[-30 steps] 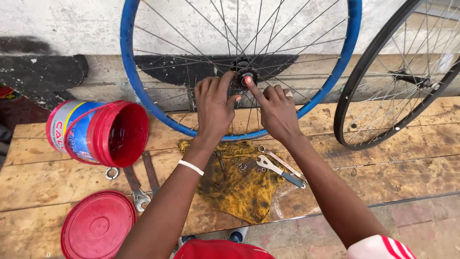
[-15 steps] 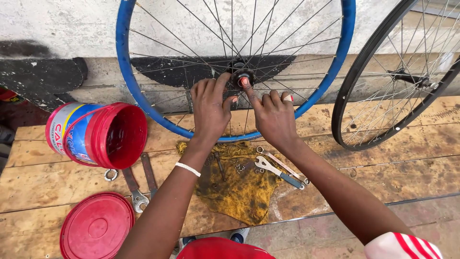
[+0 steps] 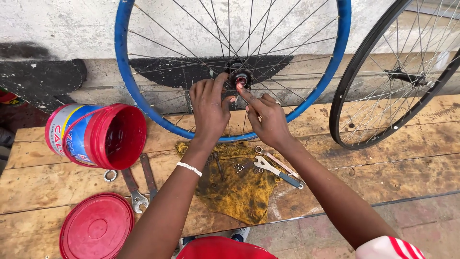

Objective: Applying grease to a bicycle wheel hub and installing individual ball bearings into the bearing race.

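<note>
Basically, head view only. Left hand point(image 3: 209, 106) had its grip pinched on the hub point(image 3: 240, 77) of the blue wheel point(image 3: 125, 91); right hand point(image 3: 265, 116) pressed fingertips on the same hub, not clearly closed round anything. The wheel stood upright on the bench point(image 3: 407, 153), leaning at the wall.

Risks: loose bearings point(image 3: 237, 168) sat on the rag point(image 3: 239, 187) just under the wrists; an arm dragging the rag would likely scatter them. The wheel could roll sideways if hub pressure went off-centre.

Room: black wheel point(image 3: 357, 91) close on the right, tipped bucket point(image 3: 98, 135) on the left, spanners point(image 3: 278, 169) by the right forearm. The bench edge ran just past the rag, near the lid point(image 3: 96, 228).
</note>
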